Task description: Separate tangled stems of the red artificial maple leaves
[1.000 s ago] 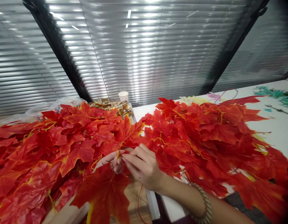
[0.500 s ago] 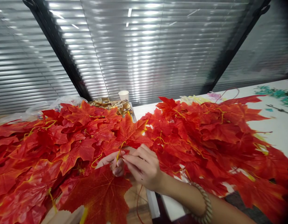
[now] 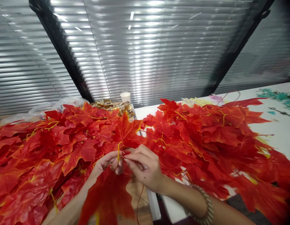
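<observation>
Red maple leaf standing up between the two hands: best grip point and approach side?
Pinch the yellow stem just under the maple leaf, coming from below on the near side. The stem is thin and sticks down free of the pile, where the left hand and right hand already pinch it; the blade is broad and floppy.

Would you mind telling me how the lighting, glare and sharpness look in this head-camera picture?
Head view: bright ceiling-light glare streaks the blinds; the wide lens bends the dark window frame outward. The left hand, right hand and maple leaf are evenly lit and fairly sharp. The leaves at the lower right corner smear softly.
</observation>
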Action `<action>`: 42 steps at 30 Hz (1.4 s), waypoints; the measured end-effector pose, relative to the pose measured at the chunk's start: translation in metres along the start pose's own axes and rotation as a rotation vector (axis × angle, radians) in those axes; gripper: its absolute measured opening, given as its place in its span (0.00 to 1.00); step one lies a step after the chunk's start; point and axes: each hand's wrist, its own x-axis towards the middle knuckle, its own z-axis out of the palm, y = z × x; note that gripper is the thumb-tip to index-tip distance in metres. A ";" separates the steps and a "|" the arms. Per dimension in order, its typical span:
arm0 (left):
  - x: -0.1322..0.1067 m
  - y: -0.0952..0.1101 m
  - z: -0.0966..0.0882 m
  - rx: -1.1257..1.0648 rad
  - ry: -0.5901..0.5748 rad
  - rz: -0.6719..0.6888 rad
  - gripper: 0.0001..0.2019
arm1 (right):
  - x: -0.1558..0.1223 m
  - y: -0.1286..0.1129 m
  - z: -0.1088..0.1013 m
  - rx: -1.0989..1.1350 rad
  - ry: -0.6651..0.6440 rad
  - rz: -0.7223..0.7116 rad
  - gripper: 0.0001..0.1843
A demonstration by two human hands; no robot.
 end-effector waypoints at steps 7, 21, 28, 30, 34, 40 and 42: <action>-0.001 0.008 -0.002 -0.047 0.081 0.022 0.13 | 0.003 -0.002 -0.003 -0.072 0.006 0.001 0.07; 0.001 0.004 -0.004 0.146 0.052 0.108 0.09 | 0.001 0.008 -0.005 -0.261 -0.093 -0.183 0.08; 0.002 0.006 -0.003 0.167 0.072 0.132 0.09 | 0.001 0.009 -0.006 -0.285 -0.104 -0.193 0.08; 0.001 0.007 -0.002 0.150 0.071 0.127 0.09 | 0.001 0.010 -0.006 -0.283 -0.106 -0.197 0.07; 0.000 0.007 -0.001 0.145 0.057 0.121 0.07 | 0.001 0.010 -0.006 -0.291 -0.113 -0.199 0.07; 0.002 0.005 -0.003 0.181 0.062 0.143 0.08 | 0.001 0.009 -0.006 -0.323 -0.159 -0.215 0.08; 0.002 0.005 -0.003 0.188 0.061 0.148 0.08 | 0.001 0.009 -0.006 -0.330 -0.167 -0.213 0.09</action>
